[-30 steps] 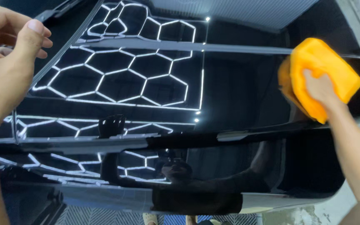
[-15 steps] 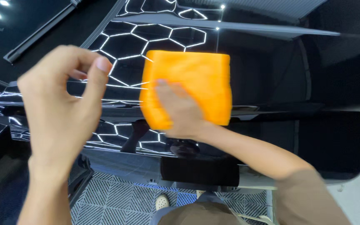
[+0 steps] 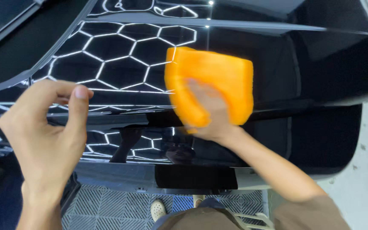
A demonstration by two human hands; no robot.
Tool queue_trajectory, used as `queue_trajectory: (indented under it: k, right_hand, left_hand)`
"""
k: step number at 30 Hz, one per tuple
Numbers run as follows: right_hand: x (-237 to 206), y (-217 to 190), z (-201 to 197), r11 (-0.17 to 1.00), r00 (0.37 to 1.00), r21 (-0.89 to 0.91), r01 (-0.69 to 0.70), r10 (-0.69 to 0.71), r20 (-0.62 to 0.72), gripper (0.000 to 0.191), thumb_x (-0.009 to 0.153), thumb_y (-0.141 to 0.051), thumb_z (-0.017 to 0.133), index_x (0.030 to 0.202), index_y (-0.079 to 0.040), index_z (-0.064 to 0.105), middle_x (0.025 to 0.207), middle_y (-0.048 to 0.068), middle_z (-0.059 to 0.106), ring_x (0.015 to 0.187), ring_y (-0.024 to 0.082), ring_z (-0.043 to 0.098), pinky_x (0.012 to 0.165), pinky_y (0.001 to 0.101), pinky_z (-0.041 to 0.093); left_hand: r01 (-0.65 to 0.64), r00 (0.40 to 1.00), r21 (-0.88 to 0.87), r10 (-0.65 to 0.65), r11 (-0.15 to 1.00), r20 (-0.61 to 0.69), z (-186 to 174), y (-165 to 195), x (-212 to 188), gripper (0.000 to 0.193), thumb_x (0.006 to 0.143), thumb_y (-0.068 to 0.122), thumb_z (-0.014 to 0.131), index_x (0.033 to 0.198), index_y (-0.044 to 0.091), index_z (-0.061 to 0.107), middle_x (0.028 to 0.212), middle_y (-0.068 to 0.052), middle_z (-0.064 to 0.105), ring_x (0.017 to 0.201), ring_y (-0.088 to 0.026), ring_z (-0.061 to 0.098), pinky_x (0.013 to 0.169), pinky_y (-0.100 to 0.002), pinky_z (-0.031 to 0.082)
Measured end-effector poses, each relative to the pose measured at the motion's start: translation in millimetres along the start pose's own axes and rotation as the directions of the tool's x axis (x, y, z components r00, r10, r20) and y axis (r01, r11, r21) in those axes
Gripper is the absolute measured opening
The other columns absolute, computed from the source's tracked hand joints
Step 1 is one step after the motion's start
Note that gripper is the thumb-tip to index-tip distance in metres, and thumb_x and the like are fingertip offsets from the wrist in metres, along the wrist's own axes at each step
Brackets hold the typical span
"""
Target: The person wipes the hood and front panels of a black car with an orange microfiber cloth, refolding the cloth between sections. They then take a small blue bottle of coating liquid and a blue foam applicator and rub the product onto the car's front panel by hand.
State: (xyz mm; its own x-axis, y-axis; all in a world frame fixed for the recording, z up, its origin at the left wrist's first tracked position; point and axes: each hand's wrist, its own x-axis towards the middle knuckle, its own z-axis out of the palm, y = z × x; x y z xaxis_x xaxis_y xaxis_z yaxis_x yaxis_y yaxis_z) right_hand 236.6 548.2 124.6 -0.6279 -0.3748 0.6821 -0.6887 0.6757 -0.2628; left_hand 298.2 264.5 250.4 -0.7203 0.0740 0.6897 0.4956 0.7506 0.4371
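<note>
Our right hand [image 3: 207,115] presses flat on the soft, light orange microfibre cloth [image 3: 211,85] against the glossy black car panel [image 3: 320,64], while our left hand [image 3: 47,127] hovers loosely curled, holding nothing.

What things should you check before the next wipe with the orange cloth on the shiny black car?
1. Orange cloth lies flat against the black car panel: ok.
2. Right hand presses on the cloth's lower part: ok, though the hand is blurred.
3. Left hand is off the paint, empty, fingers curled: ok.
4. Panel beside the cloth is free of streaks: cannot tell, since the hexagon light reflections hide fine marks.
5. Cloth face touching the paint is clean: cannot tell, it is hidden.
6. Feet stand on the grid floor mat, away from the bumper: ok.
</note>
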Motion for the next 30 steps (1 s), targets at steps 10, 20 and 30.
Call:
queue_trajectory:
  k: [10, 20, 30]
  right_hand:
    - [-156, 300, -159, 0.735, 0.776, -0.250, -0.631, 0.598, -0.200, 0.067, 0.086, -0.020, 0.068, 0.147, 0.001, 0.052, 0.152, 0.020, 0.054, 0.144, 0.036, 0.050, 0.122, 0.0502, 0.035]
    - [-265, 328, -160, 0.697, 0.738, -0.272, -0.664, 0.669, -0.086, 0.063, 0.089, -0.014, 0.063, 0.148, 0.002, 0.050, 0.154, 0.022, 0.053, 0.145, 0.037, 0.048, 0.126, 0.0502, 0.029]
    - [-310, 189, -148, 0.849, 0.896, -0.341, -0.404, 0.442, 0.038, 0.060, 0.091, -0.008, 0.057, 0.149, 0.004, 0.049, 0.155, 0.024, 0.052, 0.147, 0.038, 0.046, 0.130, 0.0502, 0.023]
  left_hand:
    - [0.020, 0.999, -0.001, -0.020, 1.000, -0.037, 38, -1, 4, 0.011, 0.106, 0.004, 0.068, 0.098, -0.003, 0.070, 0.092, -0.011, 0.071, 0.083, -0.019, 0.067, 0.075, -0.029, 0.050]
    - [0.289, 0.945, -0.179, -0.249, 0.941, 0.212, 77, 22, -75, 0.011, 0.095, 0.012, 0.071, 0.099, 0.002, 0.073, 0.093, -0.008, 0.073, 0.086, -0.018, 0.072, 0.074, -0.030, 0.055]
    - [0.460, 0.837, -0.312, -0.289, 0.831, 0.464, 67, 28, -167, 0.018, 0.091, 0.018, 0.069, 0.102, 0.004, 0.074, 0.097, -0.007, 0.074, 0.093, -0.023, 0.070, 0.083, -0.035, 0.053]
